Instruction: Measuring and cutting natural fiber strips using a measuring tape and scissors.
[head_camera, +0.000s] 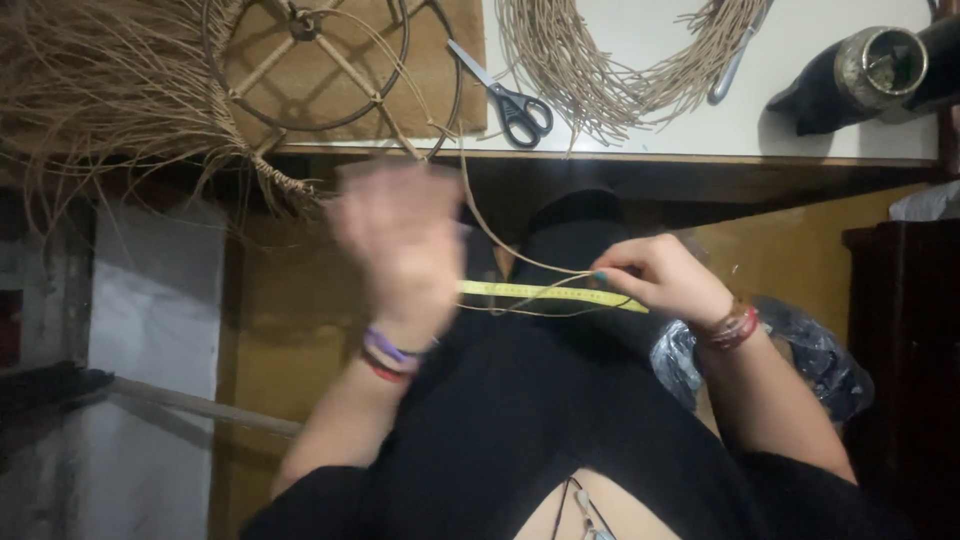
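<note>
Seated below a white surface (800, 120), a person stretches a yellow measuring tape (545, 292) across the lap. The left hand (400, 240), blurred in motion, sits at the tape's near end; whether it is clenched cannot be told. The right hand (660, 280) pinches the tape's far end together with a thin tan cane strand (480, 215), laid along the tape as if to gauge it. Above the hands, on the surface, lie a round wire frame (305, 60), black-handled scissors (510, 100) and a coiled bundle of tan cane (610, 70).
</note>
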